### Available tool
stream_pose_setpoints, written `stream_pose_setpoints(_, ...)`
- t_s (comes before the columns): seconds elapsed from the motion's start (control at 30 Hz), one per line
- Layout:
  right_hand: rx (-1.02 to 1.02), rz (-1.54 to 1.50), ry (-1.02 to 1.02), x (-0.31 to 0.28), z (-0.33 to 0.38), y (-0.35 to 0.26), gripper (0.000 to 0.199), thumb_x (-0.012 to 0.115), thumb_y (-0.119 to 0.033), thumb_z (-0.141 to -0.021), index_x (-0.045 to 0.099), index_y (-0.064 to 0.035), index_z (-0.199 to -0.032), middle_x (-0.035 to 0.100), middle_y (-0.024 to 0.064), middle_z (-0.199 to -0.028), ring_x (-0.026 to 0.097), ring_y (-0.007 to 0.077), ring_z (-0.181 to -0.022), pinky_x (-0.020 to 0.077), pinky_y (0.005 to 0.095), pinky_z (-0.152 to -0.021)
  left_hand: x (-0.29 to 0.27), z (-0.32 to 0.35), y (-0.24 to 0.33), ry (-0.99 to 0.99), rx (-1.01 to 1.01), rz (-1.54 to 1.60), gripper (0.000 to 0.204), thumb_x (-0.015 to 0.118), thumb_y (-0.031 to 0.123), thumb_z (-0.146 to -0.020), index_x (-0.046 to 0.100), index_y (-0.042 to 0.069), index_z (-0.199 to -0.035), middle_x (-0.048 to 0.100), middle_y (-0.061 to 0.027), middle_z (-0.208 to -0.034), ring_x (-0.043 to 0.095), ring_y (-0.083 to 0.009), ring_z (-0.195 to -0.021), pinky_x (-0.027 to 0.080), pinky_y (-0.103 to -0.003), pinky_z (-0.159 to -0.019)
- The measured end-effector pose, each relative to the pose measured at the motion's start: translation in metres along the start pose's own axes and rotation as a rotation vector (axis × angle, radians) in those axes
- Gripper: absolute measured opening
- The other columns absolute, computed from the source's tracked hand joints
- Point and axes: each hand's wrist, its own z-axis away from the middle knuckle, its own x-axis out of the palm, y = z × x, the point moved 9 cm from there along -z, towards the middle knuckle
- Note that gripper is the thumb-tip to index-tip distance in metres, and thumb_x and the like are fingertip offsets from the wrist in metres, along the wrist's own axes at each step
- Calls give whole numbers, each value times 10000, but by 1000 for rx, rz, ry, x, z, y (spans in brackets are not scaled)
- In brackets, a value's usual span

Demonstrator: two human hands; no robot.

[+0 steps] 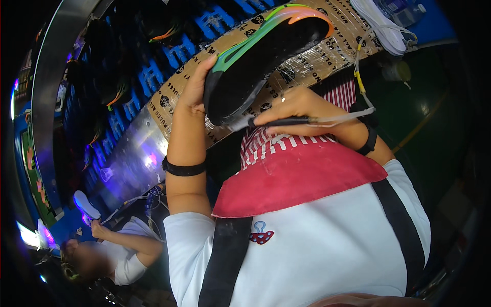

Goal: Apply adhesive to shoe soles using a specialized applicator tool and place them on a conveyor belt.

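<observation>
My left hand is wrapped round the near left side of a shoe sole, black on its broad face with a green-to-orange edge. The sole is held tilted above printed cardboard. A black-handled brush is in my right hand, its pale bristles close to the sole's near end; whether they touch it I cannot tell. A whitish tube runs back from the brush handle, past my right wrist. The black face shines along its near edge.
Blue holders carrying dark shoe parts line a conveyor at left, beside a metal edge. White soles and a plastic bottle sit at upper right, a jar below. A co-worker at lower left holds a white sole.
</observation>
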Motion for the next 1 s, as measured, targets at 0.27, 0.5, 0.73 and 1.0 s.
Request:
stream_pose_setpoints(0.27,-107,177,-113,8,-1,-3,256,688,-134,-704,653,-83,-953,603,116,-683,571,283,-611,458,341,-573,-1,0,-9,101,-186,-278,420,565,350,-834,582,0,-1067,641,-109,-929,628,-144,-777,517,-242,-689)
stream_pose_setpoints(0.5,-79,274,29,0,-3,1,227,676,-130,-712,651,-87,-933,592,103,-655,574,287,-601,451,346,-549,2,2,-7,142,-268,-389,443,564,385,-835,582,13,-1074,643,-96,-923,625,-131,-739,510,-234,-658)
stream_pose_setpoints(0.73,-184,236,110,-7,8,0,182,669,-147,-726,653,-103,-902,557,83,-623,542,271,-573,432,340,-526,-5,7,-2,170,-315,-383,399,625,324,-805,593,16,-1057,639,-88,-950,610,-133,-799,485,-227,-715)
stream_pose_setpoints(1.0,-230,418,82,1,13,2,199,669,-175,-729,649,-136,-923,527,65,-585,534,241,-545,421,320,-492,-6,13,13,235,-225,-537,465,563,410,-834,579,25,-1094,642,-78,-924,614,-112,-736,493,-220,-650)
